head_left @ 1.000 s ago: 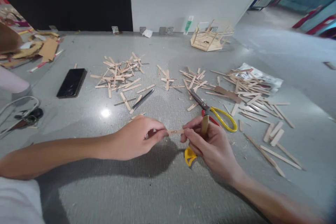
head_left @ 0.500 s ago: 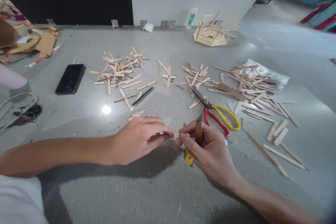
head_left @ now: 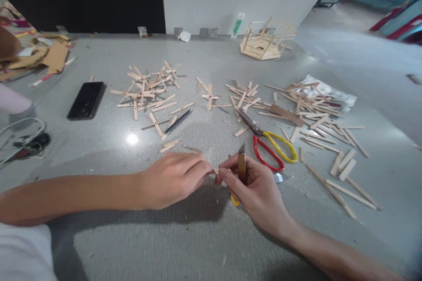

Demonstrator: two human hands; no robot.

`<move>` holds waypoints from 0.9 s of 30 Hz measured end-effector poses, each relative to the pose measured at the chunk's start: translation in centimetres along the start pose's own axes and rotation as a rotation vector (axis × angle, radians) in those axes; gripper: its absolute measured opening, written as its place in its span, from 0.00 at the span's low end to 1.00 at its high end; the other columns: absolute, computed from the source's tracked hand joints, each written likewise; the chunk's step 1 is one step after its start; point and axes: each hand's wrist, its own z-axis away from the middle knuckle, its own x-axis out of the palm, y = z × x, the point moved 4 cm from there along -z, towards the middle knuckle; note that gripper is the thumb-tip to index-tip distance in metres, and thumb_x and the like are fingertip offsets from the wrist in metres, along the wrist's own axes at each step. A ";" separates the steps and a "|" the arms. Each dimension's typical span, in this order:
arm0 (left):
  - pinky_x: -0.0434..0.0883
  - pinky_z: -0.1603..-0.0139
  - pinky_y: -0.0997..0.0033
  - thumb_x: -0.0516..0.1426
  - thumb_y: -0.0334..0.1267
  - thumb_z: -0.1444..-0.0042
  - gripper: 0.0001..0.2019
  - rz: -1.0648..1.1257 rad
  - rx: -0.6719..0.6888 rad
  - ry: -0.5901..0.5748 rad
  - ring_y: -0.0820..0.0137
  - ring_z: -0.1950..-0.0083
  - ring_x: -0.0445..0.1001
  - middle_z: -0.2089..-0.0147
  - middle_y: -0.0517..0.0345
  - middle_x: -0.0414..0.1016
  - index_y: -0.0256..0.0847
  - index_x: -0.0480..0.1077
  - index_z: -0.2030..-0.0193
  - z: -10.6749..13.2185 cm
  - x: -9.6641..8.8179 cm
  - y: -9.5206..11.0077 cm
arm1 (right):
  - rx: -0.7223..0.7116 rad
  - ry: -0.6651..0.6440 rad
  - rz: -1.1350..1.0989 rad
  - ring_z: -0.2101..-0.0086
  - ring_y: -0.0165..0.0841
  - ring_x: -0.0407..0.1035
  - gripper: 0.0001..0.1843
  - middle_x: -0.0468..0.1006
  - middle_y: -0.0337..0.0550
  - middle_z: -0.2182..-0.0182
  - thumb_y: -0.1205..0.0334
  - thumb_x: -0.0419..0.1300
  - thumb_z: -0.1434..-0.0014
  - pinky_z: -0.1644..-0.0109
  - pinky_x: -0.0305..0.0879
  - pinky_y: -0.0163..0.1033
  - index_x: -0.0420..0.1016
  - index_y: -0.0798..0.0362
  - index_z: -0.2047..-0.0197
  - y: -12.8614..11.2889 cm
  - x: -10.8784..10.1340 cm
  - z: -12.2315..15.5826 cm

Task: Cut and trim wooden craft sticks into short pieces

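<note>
My left hand [head_left: 180,180] is closed, its fingertips pinching one end of a short wooden craft stick [head_left: 215,171]. My right hand [head_left: 259,186] grips the stick's other end between thumb and fingers. Tucked in that same hand is a utility knife [head_left: 242,167], its dark blade pointing up and a yellow part showing below the palm. Most of the stick is hidden by fingers. Just beyond my right hand lie scissors [head_left: 265,140] with one red and one yellow handle.
Loose craft sticks [head_left: 321,118] lie in piles right, centre and left, some over a white packet [head_left: 343,98]. A pen [head_left: 179,120] and phone [head_left: 87,100] lie left. At the back stand a hexagonal stick frame [head_left: 263,48] and glue stick [head_left: 237,25]. Cardboard scraps [head_left: 56,56] lie far left.
My left fingers have curled in closer around the stick, and both hands have shifted slightly left. The whole view has moved a little. My right hand keeps its hold on the knife and stick.
</note>
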 end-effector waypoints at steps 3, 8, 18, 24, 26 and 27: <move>0.70 0.66 0.69 0.49 0.24 0.28 0.11 -0.072 0.071 -0.041 0.69 0.67 0.73 0.65 0.53 0.76 0.34 0.70 0.59 0.1 0.3 0.2 | -0.003 -0.015 -0.018 0.81 0.27 0.60 0.13 0.79 0.39 0.78 0.52 0.65 0.35 0.78 0.54 0.34 0.75 0.51 0.67 0.2 0.2 0.0; 0.66 0.72 0.70 0.47 0.26 0.26 0.11 -0.026 -0.014 -0.018 0.71 0.70 0.70 0.67 0.56 0.73 0.37 0.66 0.59 0.0 0.6 0.0 | -0.039 -0.009 -0.005 0.76 0.32 0.73 0.10 0.83 0.42 0.75 0.54 0.65 0.35 0.73 0.65 0.35 0.76 0.51 0.64 0.3 0.2 0.1; 0.60 0.73 0.73 0.45 0.29 0.28 0.07 0.259 -0.362 -0.029 0.75 0.76 0.60 0.71 0.67 0.63 0.43 0.57 0.60 -0.1 -0.4 -1.4 | -0.086 0.022 0.030 0.78 0.29 0.69 0.09 0.81 0.40 0.76 0.56 0.64 0.35 0.76 0.63 0.33 0.74 0.51 0.64 -0.1 0.0 0.1; 0.58 0.71 0.72 0.48 0.34 0.29 0.09 0.339 -0.539 -0.205 0.74 0.75 0.62 0.72 0.65 0.66 0.42 0.60 0.64 -0.5 -0.4 -2.3 | -0.122 0.047 -0.021 0.77 0.29 0.71 0.07 0.82 0.40 0.76 0.59 0.64 0.35 0.74 0.66 0.32 0.73 0.51 0.63 -0.1 -0.3 -0.2; 0.59 0.70 0.72 0.50 0.36 0.30 0.07 0.411 -0.599 -0.235 0.74 0.74 0.64 0.71 0.64 0.71 0.41 0.66 0.61 -0.7 -0.4 -2.4 | -0.122 0.050 -0.030 0.78 0.28 0.70 0.06 0.82 0.40 0.75 0.59 0.63 0.35 0.75 0.65 0.31 0.74 0.52 0.62 -0.1 -0.3 -0.1; 0.60 0.70 0.72 0.50 0.37 0.29 0.09 0.455 -0.618 -0.258 0.74 0.74 0.65 0.71 0.63 0.72 0.40 0.68 0.60 -0.8 -0.4 -2.5 | -0.119 0.050 -0.034 0.78 0.27 0.69 0.06 0.82 0.40 0.75 0.60 0.63 0.34 0.76 0.64 0.31 0.74 0.52 0.62 -0.1 -0.4 -0.1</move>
